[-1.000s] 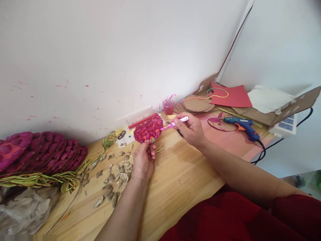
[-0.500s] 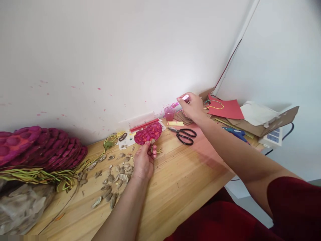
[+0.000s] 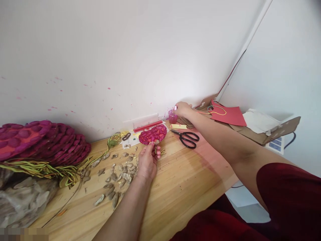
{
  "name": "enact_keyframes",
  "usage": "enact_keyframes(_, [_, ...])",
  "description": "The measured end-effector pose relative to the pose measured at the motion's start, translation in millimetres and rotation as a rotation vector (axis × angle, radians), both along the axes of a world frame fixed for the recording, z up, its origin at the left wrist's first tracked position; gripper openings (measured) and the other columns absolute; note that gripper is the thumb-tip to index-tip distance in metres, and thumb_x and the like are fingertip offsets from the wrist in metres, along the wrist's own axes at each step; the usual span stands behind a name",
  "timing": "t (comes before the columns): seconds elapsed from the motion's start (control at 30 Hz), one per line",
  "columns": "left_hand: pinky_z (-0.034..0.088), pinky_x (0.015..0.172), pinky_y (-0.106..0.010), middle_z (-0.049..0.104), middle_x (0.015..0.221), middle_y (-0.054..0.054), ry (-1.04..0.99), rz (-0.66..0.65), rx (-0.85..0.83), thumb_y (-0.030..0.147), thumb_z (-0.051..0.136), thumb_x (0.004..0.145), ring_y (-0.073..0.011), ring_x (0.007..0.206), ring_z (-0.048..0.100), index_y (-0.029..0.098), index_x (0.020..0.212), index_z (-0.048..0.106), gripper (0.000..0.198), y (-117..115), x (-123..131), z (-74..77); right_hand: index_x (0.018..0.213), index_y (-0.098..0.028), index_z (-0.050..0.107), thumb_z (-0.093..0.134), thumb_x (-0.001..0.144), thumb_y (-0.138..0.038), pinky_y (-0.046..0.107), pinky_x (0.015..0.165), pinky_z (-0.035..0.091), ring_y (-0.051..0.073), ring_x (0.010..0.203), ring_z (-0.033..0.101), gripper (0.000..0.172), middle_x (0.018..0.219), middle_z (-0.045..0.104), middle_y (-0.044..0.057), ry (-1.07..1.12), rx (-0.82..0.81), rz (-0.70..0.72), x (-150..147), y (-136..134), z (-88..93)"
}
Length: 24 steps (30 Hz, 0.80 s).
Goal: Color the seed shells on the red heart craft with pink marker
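My left hand [image 3: 148,159] pinches the lower edge of a round disc [image 3: 153,134] covered in magenta-painted lumps, with green-yellow cords hanging by the fingers. The disc is tilted over a white sheet with stars. At the back, my right hand [image 3: 182,109] is closed around a brush, of which only the white end [image 3: 175,108] shows. Its tip is hidden at the clear cup [image 3: 172,116] of pink paint. Black-handled scissors [image 3: 188,138] and a yellow strip [image 3: 178,126] lie between the hands.
Stacked magenta discs [image 3: 45,142] with cords stand at the left, above a plastic bag [image 3: 25,197]. Peanut shells [image 3: 120,175] are scattered over the wooden table [image 3: 170,197]. Red paper [image 3: 229,115] and cardboard [image 3: 281,130] lie at the right, by the wall.
My right hand has lowered the brush from above the cup down to it. My left hand still holds the disc. The whole view has shifted slightly.
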<state>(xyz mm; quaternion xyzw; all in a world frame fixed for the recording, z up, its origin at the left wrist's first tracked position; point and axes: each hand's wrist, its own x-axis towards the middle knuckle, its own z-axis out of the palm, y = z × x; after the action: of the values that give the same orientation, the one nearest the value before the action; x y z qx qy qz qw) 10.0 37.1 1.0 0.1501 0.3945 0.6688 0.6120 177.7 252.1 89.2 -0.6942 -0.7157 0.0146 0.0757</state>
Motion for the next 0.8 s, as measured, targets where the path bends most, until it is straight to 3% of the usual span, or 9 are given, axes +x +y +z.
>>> enact_keyframes(0.37, [0.038,0.044,-0.017,0.067,0.064,-0.002,0.009,-0.016,0.0,0.033,0.085,0.063,-0.0078,0.048,0.052,0.014,0.084,0.063,0.035,0.3,-0.4,0.1,0.107,-0.021,0.077,0.065,0.086,-0.045,0.044,0.101,0.042,0.031,0.115,0.064,0.033,0.111,0.076,0.013,-0.039,-0.005,0.011,-2.0,-3.1,8.5])
enact_keyframes(0.8, [0.036,0.044,-0.018,0.068,0.066,-0.003,0.019,-0.02,-0.011,0.033,0.084,0.065,-0.0074,0.048,0.051,0.014,0.083,0.062,0.034,0.9,0.2,1.0,0.108,-0.02,0.076,0.059,0.092,-0.039,0.041,0.096,0.041,0.031,0.115,0.064,0.03,0.116,0.075,0.015,-0.096,0.036,0.11,-8.7,-12.6,4.8])
